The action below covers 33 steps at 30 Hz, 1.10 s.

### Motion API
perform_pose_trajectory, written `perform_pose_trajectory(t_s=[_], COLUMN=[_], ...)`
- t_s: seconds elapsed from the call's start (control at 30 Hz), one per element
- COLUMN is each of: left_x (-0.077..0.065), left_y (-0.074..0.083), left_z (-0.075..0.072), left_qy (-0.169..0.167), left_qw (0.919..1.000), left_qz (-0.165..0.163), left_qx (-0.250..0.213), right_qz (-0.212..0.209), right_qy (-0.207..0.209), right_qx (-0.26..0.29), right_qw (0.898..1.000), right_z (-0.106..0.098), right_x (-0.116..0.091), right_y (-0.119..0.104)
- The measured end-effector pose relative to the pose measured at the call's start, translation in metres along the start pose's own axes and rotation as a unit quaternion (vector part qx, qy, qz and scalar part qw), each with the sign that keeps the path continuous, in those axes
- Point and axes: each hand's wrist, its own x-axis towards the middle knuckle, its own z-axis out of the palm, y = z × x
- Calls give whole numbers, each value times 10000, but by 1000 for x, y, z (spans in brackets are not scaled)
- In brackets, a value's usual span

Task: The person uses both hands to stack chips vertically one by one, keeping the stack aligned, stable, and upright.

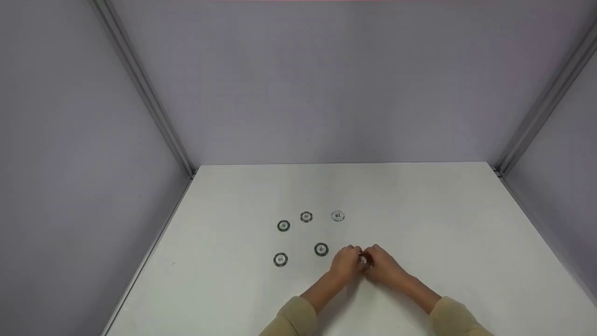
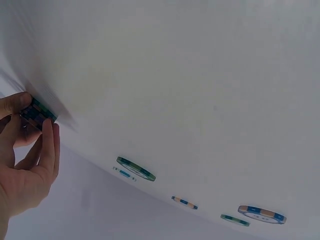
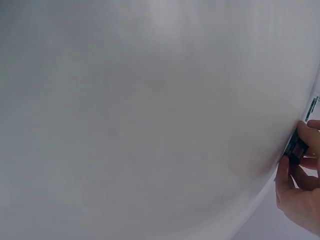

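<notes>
Near the front middle of the white table, a small stack of poker chips [image 2: 37,114] stands between my two hands. My left hand [image 1: 345,264] grips its left side with fingers and thumb. From the other side, my right hand [image 1: 383,267] pinches the same stack. In the head view the fingers hide most of it, leaving only part of the stack's top chip [image 1: 363,260] in sight. The right wrist view shows the dark edges of the stack [image 3: 296,149] between fingertips, close to the tabletop. Just left of my left hand lies a single dark-rimmed chip [image 1: 321,249], flat.
Other loose chips lie flat on the white table [image 1: 419,210]: one at the left [image 1: 281,259], two dark-rimmed chips [image 1: 283,226] farther back, and a paler chip [image 1: 338,215] behind my hands. Grey panels [image 1: 345,84] wall the table at the back and both sides.
</notes>
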Motion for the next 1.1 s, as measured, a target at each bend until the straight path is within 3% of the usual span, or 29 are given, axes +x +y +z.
perform_pose_trajectory(t_s=[0.1, 0.2, 0.33, 0.47, 0.63, 1.1], left_x=[-2, -3, -4, -5, -5, -5], left_y=[-5, -11, -20, -25, -28, -27], left_z=[-1, -2, 1, 4, 7, 6], left_qy=[-204, -262, -132, 90, 184, -38], left_qw=[9994, 9983, 9961, 9944, 9930, 9902], left_qz=[-95, 58, 433, 593, 564, 180], left_qx=[-278, -522, -754, -871, -1025, -1387], right_qz=[-15, 7, 27, 130, 285, 215], right_qy=[8, 27, 37, -110, -363, -485], right_qx=[42, 53, 51, 239, 448, 659], right_qw=[10000, 10000, 10000, 9996, 9979, 9964], right_z=[1, 1, 0, -2, -4, -6], right_x=[0, 0, 0, 0, -1, -3], right_y=[1, 1, 2, 1, 1, 4])
